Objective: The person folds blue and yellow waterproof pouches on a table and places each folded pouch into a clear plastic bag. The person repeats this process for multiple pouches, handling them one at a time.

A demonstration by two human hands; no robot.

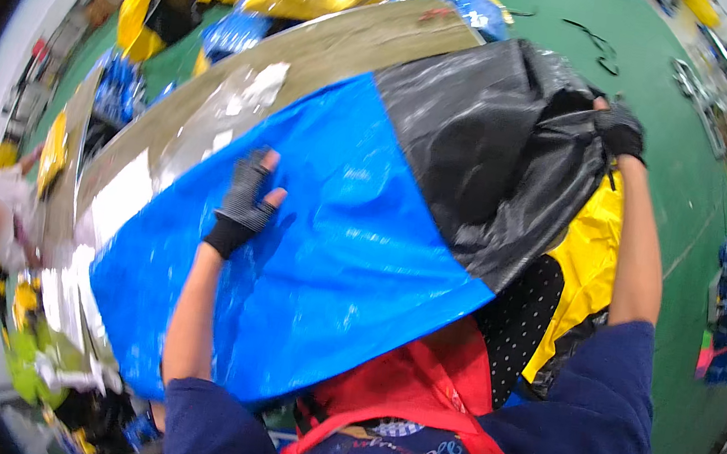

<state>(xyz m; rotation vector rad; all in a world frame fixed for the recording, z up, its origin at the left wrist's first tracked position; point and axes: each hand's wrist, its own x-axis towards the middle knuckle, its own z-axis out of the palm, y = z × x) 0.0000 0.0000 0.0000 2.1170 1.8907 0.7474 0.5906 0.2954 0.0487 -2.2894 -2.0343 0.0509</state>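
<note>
On blue sheeting (344, 234), left fingers (252, 175) flat, wide; right fingers (602, 105) tight on black sheeting (456, 139).

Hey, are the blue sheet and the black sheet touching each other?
Touching. The head view shows the blue sheet meeting the black sheet along a long slanting edge, with no gap visible.
</note>
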